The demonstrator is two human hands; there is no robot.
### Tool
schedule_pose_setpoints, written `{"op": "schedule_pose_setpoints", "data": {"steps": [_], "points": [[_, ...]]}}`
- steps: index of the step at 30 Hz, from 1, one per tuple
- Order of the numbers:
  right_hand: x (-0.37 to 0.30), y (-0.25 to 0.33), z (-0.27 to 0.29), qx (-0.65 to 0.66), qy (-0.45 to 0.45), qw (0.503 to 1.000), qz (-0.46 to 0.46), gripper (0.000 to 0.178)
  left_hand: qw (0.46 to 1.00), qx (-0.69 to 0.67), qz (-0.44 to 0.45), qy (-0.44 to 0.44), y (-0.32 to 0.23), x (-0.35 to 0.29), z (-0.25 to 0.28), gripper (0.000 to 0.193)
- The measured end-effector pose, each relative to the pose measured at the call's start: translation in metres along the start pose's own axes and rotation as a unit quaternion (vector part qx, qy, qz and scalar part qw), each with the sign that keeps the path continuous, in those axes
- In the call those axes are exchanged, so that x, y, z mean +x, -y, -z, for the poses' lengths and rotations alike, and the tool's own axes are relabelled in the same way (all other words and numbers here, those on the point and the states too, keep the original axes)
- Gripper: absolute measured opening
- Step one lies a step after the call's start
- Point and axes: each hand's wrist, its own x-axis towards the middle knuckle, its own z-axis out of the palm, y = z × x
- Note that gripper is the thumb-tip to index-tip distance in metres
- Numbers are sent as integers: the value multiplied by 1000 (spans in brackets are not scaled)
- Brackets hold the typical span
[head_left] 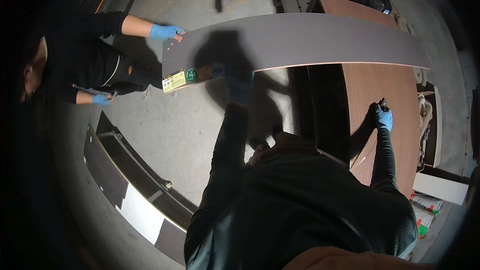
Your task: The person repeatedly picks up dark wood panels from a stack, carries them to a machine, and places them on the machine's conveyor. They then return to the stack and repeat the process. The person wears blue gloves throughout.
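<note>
Grey board (310,40) meets the left hand (240,91) at its near edge; grip is indeterminable. Right hand (384,119) grips a dark tool (383,103) over the brown panel (377,82).

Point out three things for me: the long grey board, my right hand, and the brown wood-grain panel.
Long grey board (310,39): head view, middle of its broad face.
Right hand (384,119): head view, middle of the blue-gloved hand.
Brown wood-grain panel (372,82): head view, bare part of its surface.
</note>
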Motion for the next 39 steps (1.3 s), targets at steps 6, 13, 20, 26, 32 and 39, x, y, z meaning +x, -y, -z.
{"op": "schedule_pose_setpoints", "data": {"steps": [6, 13, 20, 26, 32, 39], "points": [[-44, -85, 38, -25, -27, 999, -34, 61, 959, -236, 149, -55, -13, -5, -20, 39], [-36, -123, 53, -125, -66, 989, -43, 74, 931, -273, 236, -48, -16, -25, -15, 39], [-13, -94, 75, -164, -13, 971, -176, 91, 913, -252, 288, -142, -14, -60, -6, 42], [19, -78, 86, -163, 36, 964, -206, 75, 943, -214, 248, -64, -9, -72, -26, 42], [49, -8, 113, -18, 257, 952, -168, 63, 827, 497, -255, 64, -36, -73, -68, 23], [96, 119, 29, -295, -94, 905, 291, 85, 980, -87, 146, -104, -38, -48, -105, 28]]}}
